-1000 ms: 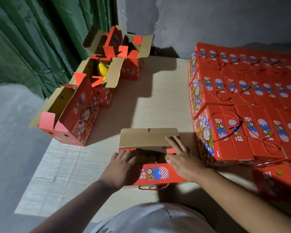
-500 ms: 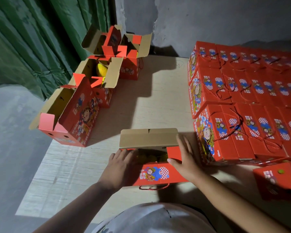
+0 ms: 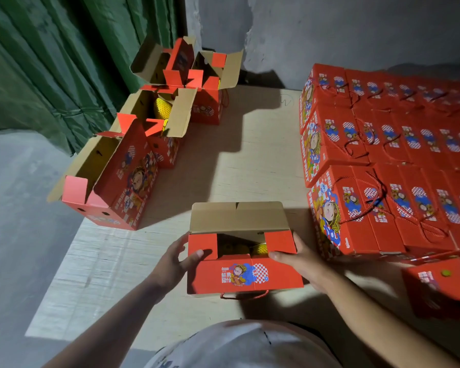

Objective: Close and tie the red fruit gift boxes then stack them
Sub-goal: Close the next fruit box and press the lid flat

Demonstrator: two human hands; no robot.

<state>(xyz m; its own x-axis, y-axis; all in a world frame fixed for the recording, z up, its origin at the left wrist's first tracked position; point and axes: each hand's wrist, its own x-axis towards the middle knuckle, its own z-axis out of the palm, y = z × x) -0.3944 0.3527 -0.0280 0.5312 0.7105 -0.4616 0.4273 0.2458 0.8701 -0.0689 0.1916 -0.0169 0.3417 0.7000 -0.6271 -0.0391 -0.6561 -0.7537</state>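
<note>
Red gift box point(image 3: 243, 274) half-open, left hand point(image 3: 171, 264) and right hand point(image 3: 300, 261) clamped on side flaps, thumbs on top.

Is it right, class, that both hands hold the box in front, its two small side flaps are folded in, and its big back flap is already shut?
Not quite. The head view shows both hands, left and right, holding the box, side flaps folded in, but the big back flap stands open.

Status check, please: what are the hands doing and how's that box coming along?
Left hand and right hand grip the box ends. Side flaps folded in, big flap up, fruit showing. Nothing in the way.
</note>
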